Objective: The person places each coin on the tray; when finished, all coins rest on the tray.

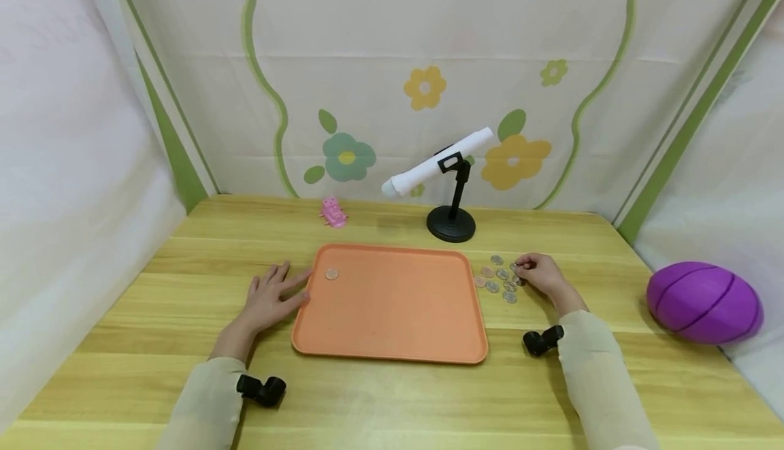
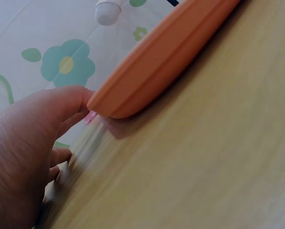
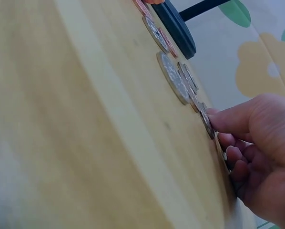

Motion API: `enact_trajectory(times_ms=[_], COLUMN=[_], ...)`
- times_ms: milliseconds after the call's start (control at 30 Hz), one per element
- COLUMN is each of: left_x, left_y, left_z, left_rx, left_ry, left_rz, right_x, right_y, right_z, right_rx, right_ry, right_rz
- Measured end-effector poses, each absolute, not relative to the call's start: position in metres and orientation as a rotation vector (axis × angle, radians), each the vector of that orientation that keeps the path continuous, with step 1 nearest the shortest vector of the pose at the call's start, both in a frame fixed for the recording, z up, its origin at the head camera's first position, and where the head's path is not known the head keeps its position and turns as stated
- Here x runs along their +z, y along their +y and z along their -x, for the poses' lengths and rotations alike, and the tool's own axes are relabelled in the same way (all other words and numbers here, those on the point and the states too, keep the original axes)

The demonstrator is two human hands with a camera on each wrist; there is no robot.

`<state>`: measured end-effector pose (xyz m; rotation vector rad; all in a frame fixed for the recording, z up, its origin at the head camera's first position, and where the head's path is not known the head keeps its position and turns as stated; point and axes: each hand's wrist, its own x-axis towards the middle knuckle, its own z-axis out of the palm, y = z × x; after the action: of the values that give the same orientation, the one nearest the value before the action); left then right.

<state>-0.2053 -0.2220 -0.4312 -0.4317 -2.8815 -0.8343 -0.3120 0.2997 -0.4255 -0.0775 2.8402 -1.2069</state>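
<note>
An orange tray (image 1: pixel 392 307) lies on the wooden table, with a single coin (image 1: pixel 331 274) near its far left corner. My left hand (image 1: pixel 269 303) rests at the tray's left edge, fingers spread, thumb and index finger touching the rim. In the left wrist view the thumb of the left hand (image 2: pixel 33 129) meets the tray's side (image 2: pixel 147 71). Right of the tray lie several silver and copper coins (image 1: pixel 493 287). Over their right side my right hand (image 1: pixel 542 274) pinches a silver coin (image 1: pixel 514 268) between thumb and curled fingers. Seen from the right wrist, the thumb covers part of a coin (image 3: pixel 207 123).
A white microphone (image 1: pixel 429 167) stands on a black round-based stand (image 1: pixel 451 224) behind the tray. A small pink toy (image 1: pixel 333 212) sits at the back left. At the far right is a purple ball (image 1: pixel 704 302). A flower-patterned curtain (image 1: pixel 367 62) hangs behind the table.
</note>
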Motion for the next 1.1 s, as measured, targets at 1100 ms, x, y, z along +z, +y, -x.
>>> enact_trajectory(times_ms=[1100], left_x=[-0.432], left_y=[-0.221], left_z=[0.205], left_rx=[-0.826], left_ry=[-2.878], left_rz=[0.436], right_x=[-0.379], right_y=[0.276], right_z=[0.311], right_rx=[-1.648], right_ry=[2.517], right_rz=[0.088])
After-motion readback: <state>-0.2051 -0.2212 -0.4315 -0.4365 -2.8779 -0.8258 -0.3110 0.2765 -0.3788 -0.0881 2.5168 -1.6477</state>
